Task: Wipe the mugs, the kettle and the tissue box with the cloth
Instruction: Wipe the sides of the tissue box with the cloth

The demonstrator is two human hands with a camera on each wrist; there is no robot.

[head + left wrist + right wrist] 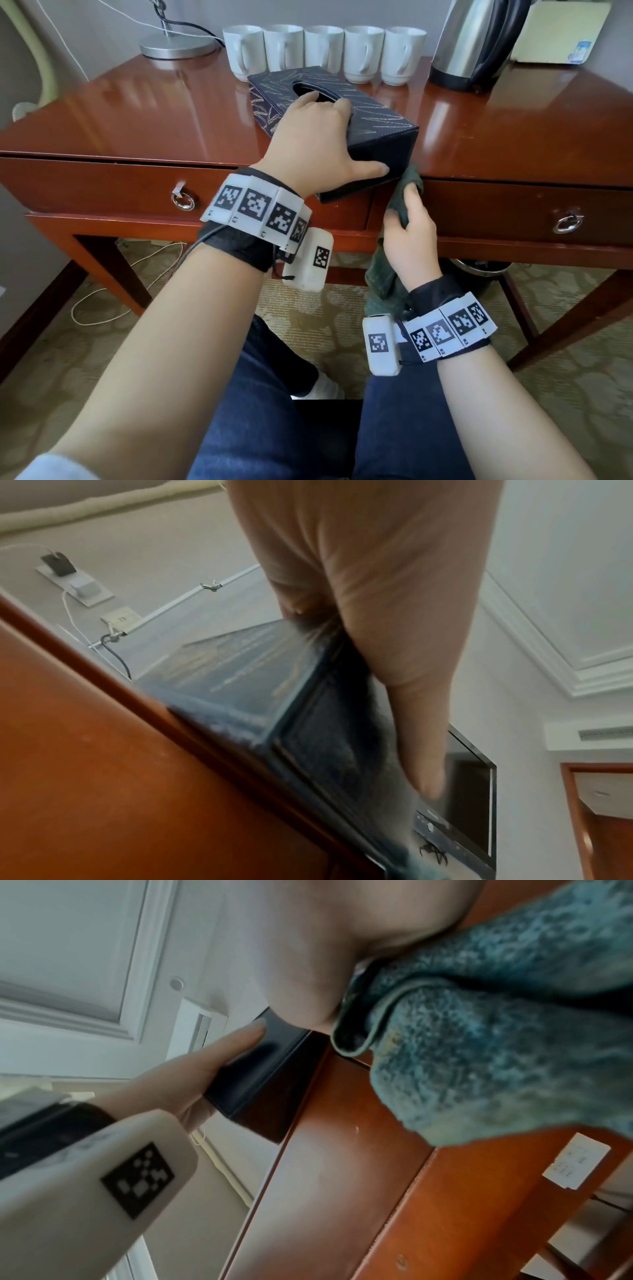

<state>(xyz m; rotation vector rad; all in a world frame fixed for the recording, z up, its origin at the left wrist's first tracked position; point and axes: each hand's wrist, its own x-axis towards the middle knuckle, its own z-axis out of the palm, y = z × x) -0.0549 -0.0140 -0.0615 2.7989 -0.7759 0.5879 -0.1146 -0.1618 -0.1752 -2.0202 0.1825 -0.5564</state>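
The left hand (315, 137) grips the tissue box (370, 116): the fingers curl over the top into the slot and the thumb (416, 739) lies flat along the near end face. The box sits askew on the desk (137, 113), its near corner overhanging the front edge directly under the left palm.

The right hand (411, 233) is just right of and below the left thumb, in front of the desk edge. Its fingers are closed around a bunched green cloth (409, 181). The upper fold of the cloth touches the lower right corner of the box; the rest hangs down past the right wrist. In the right wrist view the cloth (479, 1047) fills the upper right, with the box (253, 1074) to its left.

Beyond the left hand, five white mugs (323, 51) stand in a row, handles toward the person. The kettle (476, 41) stands beyond the right hand, just right of the mugs. A lamp base (178, 46) stands left of the mugs.
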